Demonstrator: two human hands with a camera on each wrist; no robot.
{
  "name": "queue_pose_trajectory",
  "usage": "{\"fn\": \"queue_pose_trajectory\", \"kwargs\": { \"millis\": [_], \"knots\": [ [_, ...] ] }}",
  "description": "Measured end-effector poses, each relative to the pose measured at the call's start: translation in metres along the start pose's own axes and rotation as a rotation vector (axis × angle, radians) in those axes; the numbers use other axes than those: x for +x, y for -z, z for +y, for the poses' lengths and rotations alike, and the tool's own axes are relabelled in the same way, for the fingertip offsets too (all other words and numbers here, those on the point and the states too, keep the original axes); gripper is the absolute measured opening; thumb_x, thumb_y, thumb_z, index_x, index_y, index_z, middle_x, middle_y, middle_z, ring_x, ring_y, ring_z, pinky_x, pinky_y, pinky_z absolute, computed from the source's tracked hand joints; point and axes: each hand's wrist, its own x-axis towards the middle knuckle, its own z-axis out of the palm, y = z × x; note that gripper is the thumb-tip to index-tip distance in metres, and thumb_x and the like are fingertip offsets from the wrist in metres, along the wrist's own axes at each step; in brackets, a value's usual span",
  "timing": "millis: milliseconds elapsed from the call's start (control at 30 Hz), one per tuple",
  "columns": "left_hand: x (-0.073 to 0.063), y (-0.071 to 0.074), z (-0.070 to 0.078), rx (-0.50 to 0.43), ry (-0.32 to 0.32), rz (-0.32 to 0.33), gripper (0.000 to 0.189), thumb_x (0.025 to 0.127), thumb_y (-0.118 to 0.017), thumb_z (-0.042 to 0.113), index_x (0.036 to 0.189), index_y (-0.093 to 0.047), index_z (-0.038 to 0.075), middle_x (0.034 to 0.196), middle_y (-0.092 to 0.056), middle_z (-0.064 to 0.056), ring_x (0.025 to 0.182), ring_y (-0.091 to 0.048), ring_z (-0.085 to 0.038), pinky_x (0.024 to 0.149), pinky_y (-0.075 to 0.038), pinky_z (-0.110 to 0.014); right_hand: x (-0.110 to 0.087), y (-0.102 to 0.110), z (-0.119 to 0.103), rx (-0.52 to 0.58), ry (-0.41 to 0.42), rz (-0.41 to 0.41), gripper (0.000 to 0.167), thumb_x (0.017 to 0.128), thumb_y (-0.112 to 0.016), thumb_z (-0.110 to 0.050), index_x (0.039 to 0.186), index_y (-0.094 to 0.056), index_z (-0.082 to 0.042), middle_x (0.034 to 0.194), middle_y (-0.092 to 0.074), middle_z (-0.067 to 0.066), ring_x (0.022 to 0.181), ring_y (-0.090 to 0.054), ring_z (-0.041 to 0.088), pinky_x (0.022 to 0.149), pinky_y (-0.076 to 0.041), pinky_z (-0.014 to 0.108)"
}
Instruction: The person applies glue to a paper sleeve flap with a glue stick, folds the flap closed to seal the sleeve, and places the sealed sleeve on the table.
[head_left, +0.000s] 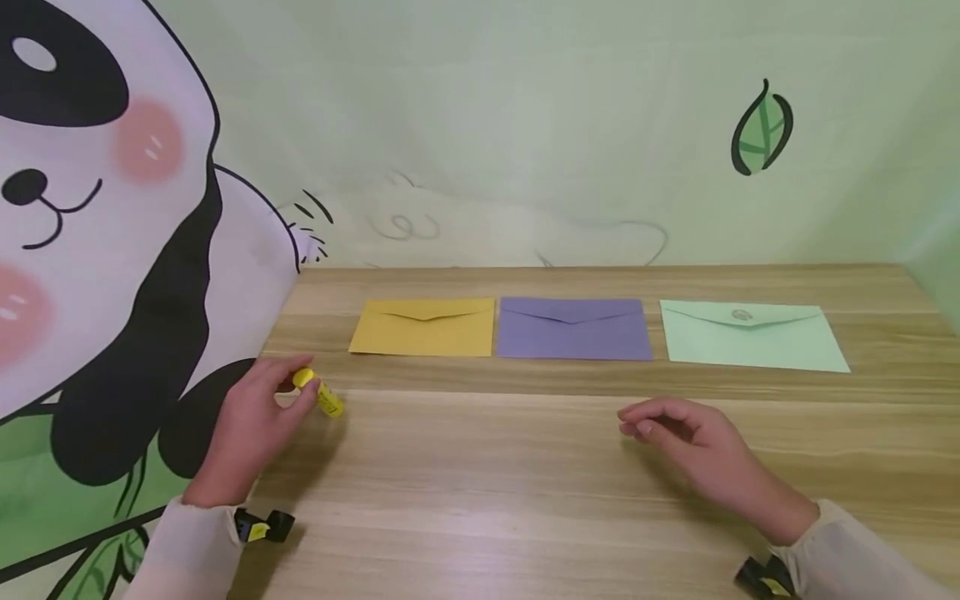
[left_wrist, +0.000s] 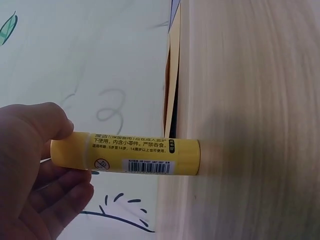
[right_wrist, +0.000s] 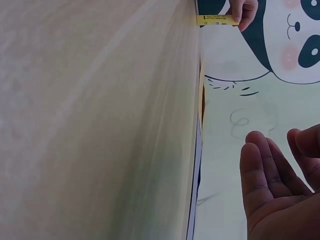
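Observation:
My left hand (head_left: 258, 417) pinches a yellow glue stick (head_left: 328, 400) by its cap end between thumb and fingers. In the left wrist view the glue stick (left_wrist: 145, 162) shows a barcode and printed label, its free end toward the wooden table. My right hand (head_left: 697, 437) is held over the right part of the table with loosely bent fingers and nothing in them. Beyond the hands lie three envelopes in a row: yellow (head_left: 423, 337), purple (head_left: 573, 340) and mint green (head_left: 750, 346). All three flaps face up, and the green one bears a round mark.
The wooden table (head_left: 465, 467) reaches back to a pale green backdrop (head_left: 510, 125) with a printed panda (head_left: 172, 275) at left and a leaf (head_left: 763, 133) at right. A black device (head_left: 262, 527) is strapped at each wrist.

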Motion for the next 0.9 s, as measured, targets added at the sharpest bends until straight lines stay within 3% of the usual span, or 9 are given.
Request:
{"fn": "queue_pose_trajectory", "kwargs": {
  "millis": [300,433,667,833,900],
  "knots": [
    [-0.002,-0.001,0.0,-0.002,0.003,-0.106,0.036,0.098,-0.063,0.02,0.131,-0.062,0.005,0.118,-0.062,-0.014,0.101,-0.056,-0.03,0.083,-0.049,-0.049,0.001,0.002,0.006,0.079,0.022,0.012,0.018,0.1,-0.054,0.001,0.111,-0.068,0.006,0.105,-0.075,0.012,0.095,-0.072,0.01,0.081,-0.058,0.025],
    [-0.005,-0.003,0.001,0.011,-0.006,-0.1,0.04,0.097,-0.064,0.02,0.134,-0.059,0.004,0.124,-0.061,-0.017,0.108,-0.058,-0.034,0.088,-0.049,-0.054,0.002,0.003,0.006,0.104,0.037,0.013,0.018,0.1,-0.054,0.004,0.111,-0.068,0.007,0.105,-0.075,0.008,0.095,-0.072,0.01,0.08,-0.058,0.025],
    [0.003,-0.004,0.013,0.015,-0.031,-0.067,0.046,0.095,-0.067,0.018,0.137,-0.055,0.003,0.129,-0.055,-0.02,0.119,-0.053,-0.038,0.096,-0.046,-0.059,0.007,0.007,0.003,0.011,-0.026,0.029,0.018,0.1,-0.058,-0.003,0.111,-0.07,0.003,0.109,-0.074,0.014,0.098,-0.071,0.008,0.084,-0.057,0.023],
    [0.02,-0.005,0.033,0.005,-0.071,-0.039,0.047,0.093,-0.068,0.019,0.136,-0.057,0.004,0.129,-0.057,-0.02,0.12,-0.052,-0.04,0.098,-0.043,-0.06,0.013,0.012,0.002,-0.095,-0.059,0.039,0.02,0.101,-0.059,-0.011,0.114,-0.071,-0.002,0.112,-0.073,0.015,0.1,-0.069,0.006,0.087,-0.054,0.018],
    [0.027,-0.006,0.044,-0.015,-0.108,-0.012,0.048,0.092,-0.069,0.018,0.135,-0.058,0.003,0.129,-0.058,-0.021,0.121,-0.052,-0.041,0.099,-0.042,-0.059,0.016,0.016,0.001,-0.177,-0.048,0.042,0.024,0.102,-0.058,-0.013,0.122,-0.068,-0.004,0.116,-0.072,0.012,0.103,-0.069,0.009,0.087,-0.053,0.017]
  ]
}}
